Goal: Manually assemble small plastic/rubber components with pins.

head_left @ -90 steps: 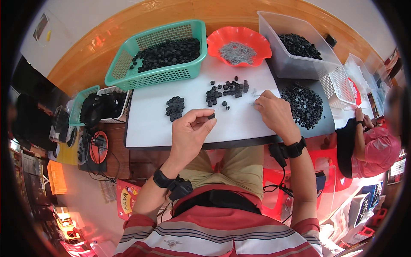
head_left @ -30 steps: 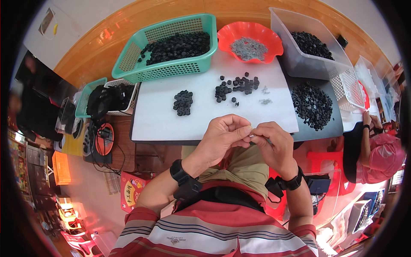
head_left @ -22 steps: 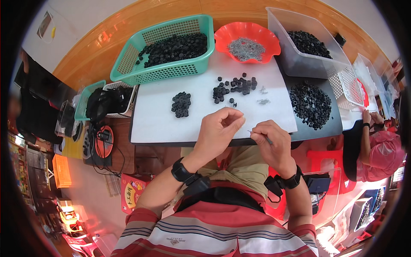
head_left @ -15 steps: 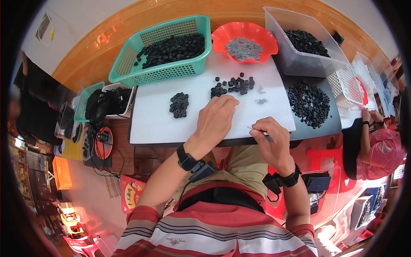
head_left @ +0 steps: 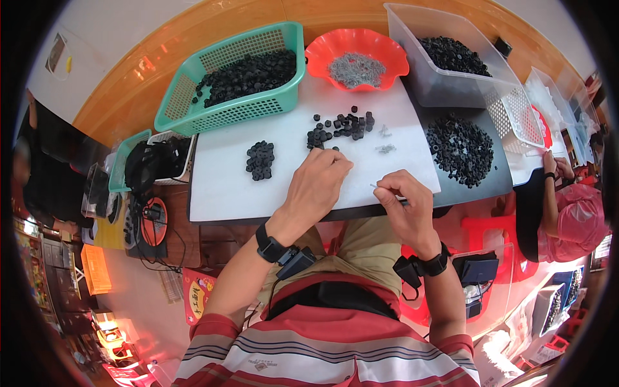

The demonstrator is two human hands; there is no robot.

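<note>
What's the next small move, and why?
Probably the left hand should pinch one of the small black parts: its fingers are just nearside of them, grip unclear, while the right hand holds a thin grey pin.

Left hand [head_left: 314, 186], against right hand [head_left: 412, 201] 1.0 s ago, has moved forward to the black parts [head_left: 318, 138]. Right hand, at the pins [head_left: 386, 149] 3.0 s ago, has drawn back nearer the wearer.

big basket [head_left: 238, 111]: minty green;
bowl [head_left: 396, 60]: loud red;
little parts [head_left: 260, 161]: straight-up black;
pins [head_left: 356, 69]: silvery grey;
tabletop sheet [head_left: 222, 187]: plain white;
shirt [head_left: 335, 355]: stripes, red, white and taupe, plus thin dark lines;
trousers [head_left: 369, 255]: khaki;
wristbands [head_left: 267, 245]: black too
</note>
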